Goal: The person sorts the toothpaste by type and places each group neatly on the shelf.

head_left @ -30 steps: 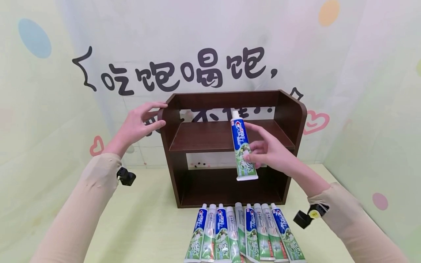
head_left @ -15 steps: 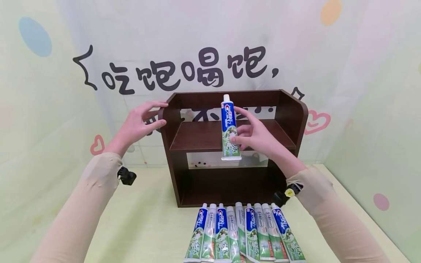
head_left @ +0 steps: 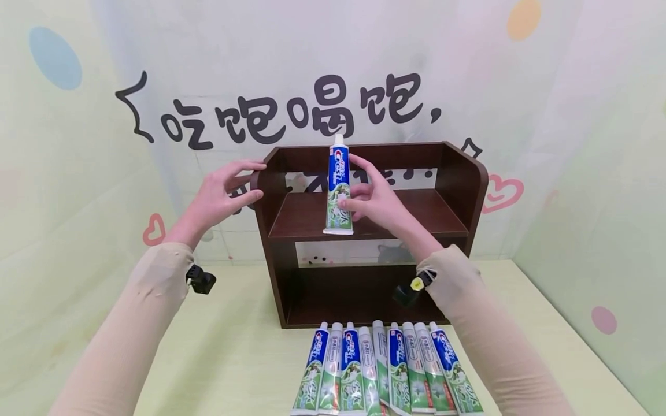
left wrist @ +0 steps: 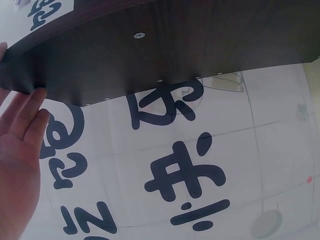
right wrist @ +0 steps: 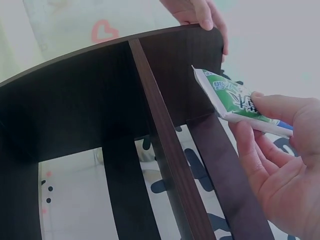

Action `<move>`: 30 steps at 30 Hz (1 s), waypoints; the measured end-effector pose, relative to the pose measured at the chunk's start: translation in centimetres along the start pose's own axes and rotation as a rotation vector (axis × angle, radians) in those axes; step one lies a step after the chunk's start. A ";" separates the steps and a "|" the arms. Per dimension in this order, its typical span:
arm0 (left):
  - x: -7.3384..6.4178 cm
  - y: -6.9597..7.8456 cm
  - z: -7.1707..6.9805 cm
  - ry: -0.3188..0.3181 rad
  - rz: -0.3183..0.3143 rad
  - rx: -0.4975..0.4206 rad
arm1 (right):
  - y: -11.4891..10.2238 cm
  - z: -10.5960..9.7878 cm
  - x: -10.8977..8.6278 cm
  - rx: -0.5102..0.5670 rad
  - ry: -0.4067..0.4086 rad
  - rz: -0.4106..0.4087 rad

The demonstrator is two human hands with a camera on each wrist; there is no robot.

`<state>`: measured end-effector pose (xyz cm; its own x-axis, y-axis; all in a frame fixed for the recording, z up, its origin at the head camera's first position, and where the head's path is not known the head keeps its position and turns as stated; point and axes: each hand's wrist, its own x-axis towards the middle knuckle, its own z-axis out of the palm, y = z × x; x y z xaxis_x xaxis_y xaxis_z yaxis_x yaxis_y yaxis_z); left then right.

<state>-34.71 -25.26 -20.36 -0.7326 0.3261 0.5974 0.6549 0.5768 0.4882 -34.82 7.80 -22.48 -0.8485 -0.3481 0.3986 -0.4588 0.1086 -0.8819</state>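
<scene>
My right hand (head_left: 377, 199) pinches a blue and green toothpaste tube (head_left: 339, 190) between thumb and fingers. The tube is upright, white cap on top, in front of the upper level of a dark brown two-level shelf (head_left: 312, 237). From the right wrist, its flat crimped end (right wrist: 212, 97) faces the camera, the cap end hidden beyond the hand (right wrist: 285, 150). Against the shelf's left side panel (left wrist: 165, 55) rests my left hand (head_left: 215, 196), its fingers extended and fingertips at the panel's edge; it holds no tube.
In front of the shelf, several toothpaste tubes (head_left: 351, 370) lie side by side on the pale table (head_left: 224, 346), some blue and green, others silver and green. A wall (head_left: 250, 52) with large black lettering stands close behind the shelf.
The right hand has carried the toothpaste tube up and to the left, from before the shelf's right half to its upper left half. My left hand stays at the side panel.
</scene>
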 end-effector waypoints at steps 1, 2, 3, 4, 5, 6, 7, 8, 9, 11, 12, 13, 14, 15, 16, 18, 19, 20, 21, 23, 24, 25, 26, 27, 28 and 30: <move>0.0 0.0 0.0 -0.001 -0.001 -0.002 | 0.0 0.2 0.3 0.003 0.004 -0.004; 0.0 0.0 0.0 -0.001 -0.002 -0.004 | 0.1 0.4 0.6 0.007 0.009 -0.007; 0.0 0.1 0.0 -0.001 -0.003 -0.003 | 0.1 0.6 0.8 0.012 0.013 -0.009; 0.0 0.1 0.0 -0.002 -0.004 -0.003 | 0.2 0.8 1.1 0.017 0.016 -0.013; 0.0 0.1 0.0 -0.002 -0.004 -0.003 | 0.2 1.0 1.4 0.021 0.024 -0.013; 0.0 0.2 0.0 -0.002 -0.004 -0.004 | 0.3 1.3 1.6 0.028 0.028 -0.011; 0.0 0.2 0.0 -0.003 -0.004 -0.006 | 0.3 1.4 1.8 0.034 0.031 -0.010; 0.0 0.2 0.0 -0.003 -0.003 -0.006 | 0.4 1.7 2.0 0.039 0.034 -0.008; 0.0 0.2 0.0 -0.003 -0.004 -0.006 | 0.5 1.9 2.2 0.045 0.037 -0.006; -0.1 0.2 0.0 -0.003 -0.004 -0.007 | 0.7 2.3 2.6 0.055 0.043 -0.003; -0.1 0.2 0.0 -0.002 -0.004 -0.009 | 0.8 2.6 2.8 0.060 0.044 -0.002; -0.1 0.1 0.0 -0.002 -0.003 -0.009 | 1.0 2.8 3.0 0.063 0.045 -0.002; -0.1 0.1 0.0 -0.002 -0.002 -0.009 | 1.1 3.0 3.2 0.062 0.046 -0.001; -0.1 0.1 0.0 -0.002 -0.001 -0.011 | 1.2 3.3 3.3 0.062 0.045 0.000; -0.2 0.1 0.0 -0.001 0.000 -0.011 | 1.3 3.5 3.4 0.062 0.044 0.002; -0.2 0.1 0.0 0.001 0.003 -0.013 | 1.5 3.9 3.7 0.063 0.040 0.008; -0.2 0.1 0.0 0.003 0.003 -0.012 | 1.5 4.1 3.8 0.065 0.040 0.012; -0.1 0.2 0.0 0.005 0.002 -0.012 | 1.5 4.2 3.9 0.069 0.039 0.015; -0.1 0.2 0.0 0.006 0.002 -0.011 | 1.6 4.4 4.0 0.074 0.039 0.020; -0.1 0.2 0.0 0.007 0.000 -0.006 | 1.8 4.7 4.2 0.081 0.039 0.030; -0.1 0.2 0.0 0.006 -0.002 -0.004 | 1.8 4.9 4.3 0.082 0.041 0.035; -0.1 0.2 0.0 0.005 -0.003 -0.003 | 1.9 5.0 4.4 0.083 0.041 0.040; -0.1 0.2 0.0 0.003 -0.003 -0.001 | 2.0 5.2 4.4 0.083 0.040 0.044; -0.1 0.1 0.0 0.002 -0.003 0.001 | 2.1 5.4 4.5 0.083 0.039 0.051; -0.1 0.1 0.0 0.002 -0.003 0.003 | 2.1 5.5 4.6 0.084 0.038 0.056; -0.1 0.1 0.0 0.003 -0.003 0.000 | 2.1 5.8 4.8 0.089 0.036 0.063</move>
<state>-34.59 -25.23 -20.43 -0.7343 0.3221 0.5976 0.6524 0.5781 0.4900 -38.30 0.95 -23.92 -0.8846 -0.3091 0.3492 -0.3805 0.0452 -0.9237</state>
